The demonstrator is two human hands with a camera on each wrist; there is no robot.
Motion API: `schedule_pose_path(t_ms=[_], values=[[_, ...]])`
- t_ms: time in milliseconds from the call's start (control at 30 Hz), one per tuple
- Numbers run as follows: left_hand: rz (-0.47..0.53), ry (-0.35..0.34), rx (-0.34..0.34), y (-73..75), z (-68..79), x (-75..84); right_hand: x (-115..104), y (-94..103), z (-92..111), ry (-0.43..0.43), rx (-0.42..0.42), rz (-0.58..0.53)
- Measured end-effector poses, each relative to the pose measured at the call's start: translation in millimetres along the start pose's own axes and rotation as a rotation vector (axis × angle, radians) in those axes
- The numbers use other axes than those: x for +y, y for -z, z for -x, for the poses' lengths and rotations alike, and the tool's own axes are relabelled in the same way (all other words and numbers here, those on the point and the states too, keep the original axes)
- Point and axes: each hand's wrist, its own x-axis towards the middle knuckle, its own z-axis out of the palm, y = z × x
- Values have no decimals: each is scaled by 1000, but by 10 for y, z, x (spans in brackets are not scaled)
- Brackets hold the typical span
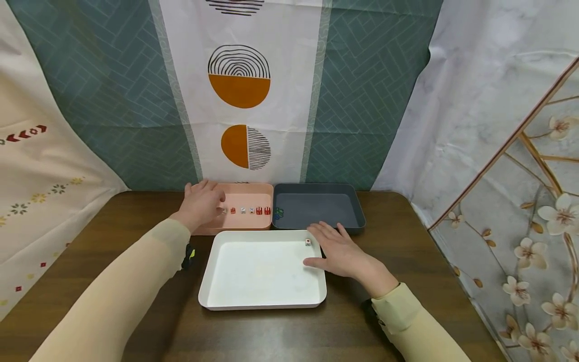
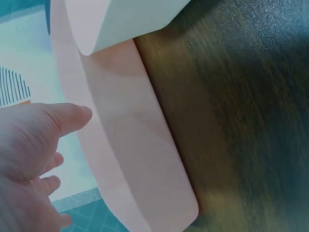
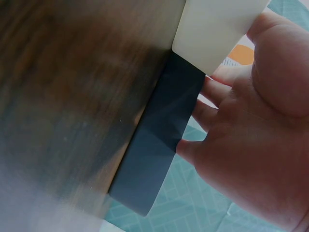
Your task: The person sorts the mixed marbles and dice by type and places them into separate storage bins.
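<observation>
My left hand (image 1: 201, 203) is over the left part of a pink tray (image 1: 249, 188), its thumb (image 2: 72, 116) stretched out and apart from the fingers in the left wrist view. Close by its fingertips begins a row of small dice, white ones (image 1: 243, 210) and red ones (image 1: 259, 210), across the tray. My right hand (image 1: 339, 251) hovers over the right rim of a white tray (image 1: 262, 271), fingers spread and holding nothing. Just left of its fingers, a white die (image 1: 308, 242) with a red pip lies in that tray's far right corner.
A dark grey tray (image 1: 316, 201) stands right of the pink one, with small green and blue pieces (image 1: 279, 213) by its left wall. All three trays are on a brown wooden table (image 1: 389, 241). Patterned cloths (image 1: 380, 75) hang behind and at the sides.
</observation>
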Motion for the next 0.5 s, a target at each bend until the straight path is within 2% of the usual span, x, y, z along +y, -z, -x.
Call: schedule_pose_path(t_ms=[300,500], values=[[26,-54,26,88,44,88,-15,23,17,1,1,1],[9,-93,47,162,116,163,-9,11,17,11,11,4]])
